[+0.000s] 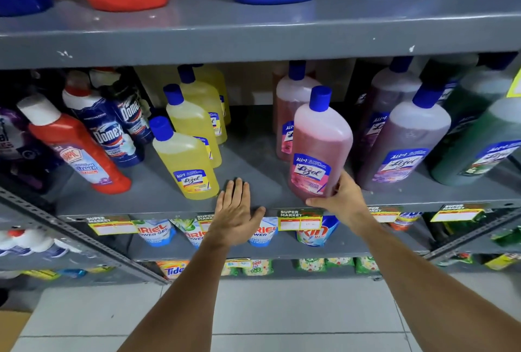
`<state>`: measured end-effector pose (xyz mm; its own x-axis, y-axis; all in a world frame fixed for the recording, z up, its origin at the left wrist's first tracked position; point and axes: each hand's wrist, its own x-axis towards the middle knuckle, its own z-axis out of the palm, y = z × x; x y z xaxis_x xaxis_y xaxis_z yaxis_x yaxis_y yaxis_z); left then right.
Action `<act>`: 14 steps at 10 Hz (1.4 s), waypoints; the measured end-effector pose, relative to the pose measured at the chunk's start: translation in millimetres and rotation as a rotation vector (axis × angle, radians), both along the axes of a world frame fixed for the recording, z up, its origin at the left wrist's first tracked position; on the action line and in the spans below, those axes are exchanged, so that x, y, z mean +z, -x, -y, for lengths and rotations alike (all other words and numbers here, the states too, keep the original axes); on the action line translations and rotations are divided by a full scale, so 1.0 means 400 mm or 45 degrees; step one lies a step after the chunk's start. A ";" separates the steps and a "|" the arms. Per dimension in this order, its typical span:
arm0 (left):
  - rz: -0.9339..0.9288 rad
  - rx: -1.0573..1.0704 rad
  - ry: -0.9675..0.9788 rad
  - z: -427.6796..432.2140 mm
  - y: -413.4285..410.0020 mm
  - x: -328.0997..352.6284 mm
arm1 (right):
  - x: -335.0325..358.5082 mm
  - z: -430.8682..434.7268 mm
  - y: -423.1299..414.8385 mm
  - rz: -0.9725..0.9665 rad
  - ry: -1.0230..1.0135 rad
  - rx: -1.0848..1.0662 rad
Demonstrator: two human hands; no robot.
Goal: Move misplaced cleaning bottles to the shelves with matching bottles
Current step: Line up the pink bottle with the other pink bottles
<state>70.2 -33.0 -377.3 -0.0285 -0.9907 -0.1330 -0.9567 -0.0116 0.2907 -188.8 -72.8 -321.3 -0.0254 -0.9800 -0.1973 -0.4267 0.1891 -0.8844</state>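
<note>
Head view: right hand [342, 199] clasps base of pink bottle [320, 151], standing just right of yellow bottle [187, 165]. Left hand [236, 210] spread flat, empty. Probably heavy, full, slick plastic; grip mid-body.

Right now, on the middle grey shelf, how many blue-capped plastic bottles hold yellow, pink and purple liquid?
Yellow-liquid plastic bottles: 4
Pink-liquid plastic bottles: 2
Purple-liquid plastic bottles: 2
Total: 8
</note>
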 end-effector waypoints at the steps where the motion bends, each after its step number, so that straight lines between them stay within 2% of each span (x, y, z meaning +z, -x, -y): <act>1: 0.021 0.009 0.023 0.006 0.001 -0.005 | -0.017 0.013 0.006 -0.040 0.027 0.017; 3: 0.005 0.021 0.001 0.000 0.006 0.004 | -0.007 0.041 0.020 0.013 -0.024 0.178; 6: -0.021 0.027 -0.006 -0.002 0.012 0.016 | 0.011 0.070 0.014 0.065 -0.062 0.247; 8: -0.019 0.027 0.013 -0.004 0.013 0.016 | 0.005 0.055 -0.006 0.138 -0.028 0.143; 14: 0.000 0.023 -0.048 0.001 0.010 0.018 | 0.013 0.057 -0.006 0.091 -0.056 0.211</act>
<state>66.2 -33.2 -370.0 -0.0104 -0.9853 -0.1706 -0.9563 -0.0401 0.2897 -186.4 -95.6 -316.3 0.1513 -0.9600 -0.2354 -0.3914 0.1605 -0.9061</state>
